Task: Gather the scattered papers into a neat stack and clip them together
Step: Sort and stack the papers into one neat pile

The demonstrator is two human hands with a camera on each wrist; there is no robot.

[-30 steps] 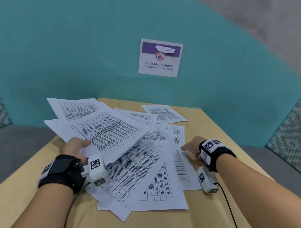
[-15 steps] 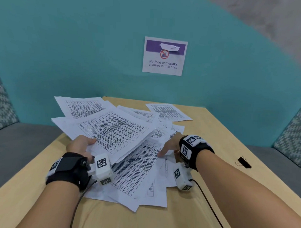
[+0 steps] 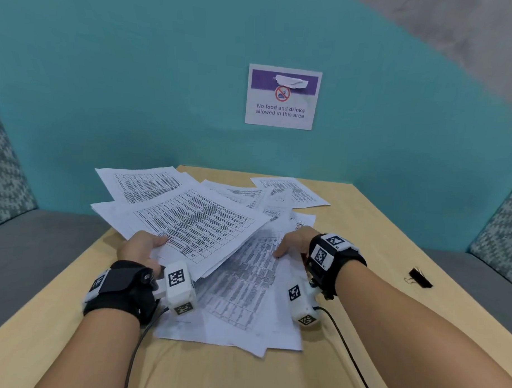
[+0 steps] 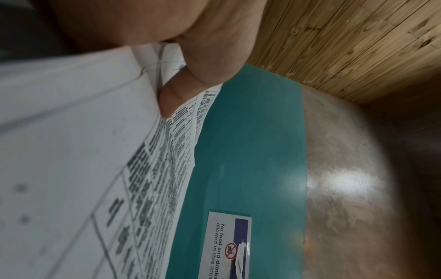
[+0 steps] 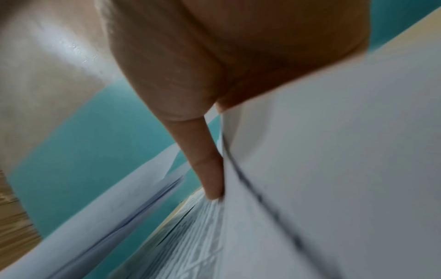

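Several printed white sheets lie overlapping on the wooden table. My left hand holds a raised sheaf of papers by its near edge, with the thumb on top and the fingers hidden beneath the sheaf. My right hand pinches the right side of the lower papers; its thumb lies on the sheet and its fingers are covered. One sheet lies apart at the far edge. A black binder clip sits on the table to the right of my right arm.
The table backs onto a teal wall with a "No food and drinks" sign. Grey sofa seats flank it on the left and right, each with a patterned cushion. Another sheet overhangs the far left corner.
My right hand has slid left, drawing the lower sheets in under the raised sheaf. The spread of papers is narrower. The binder clip has come into view on the right.
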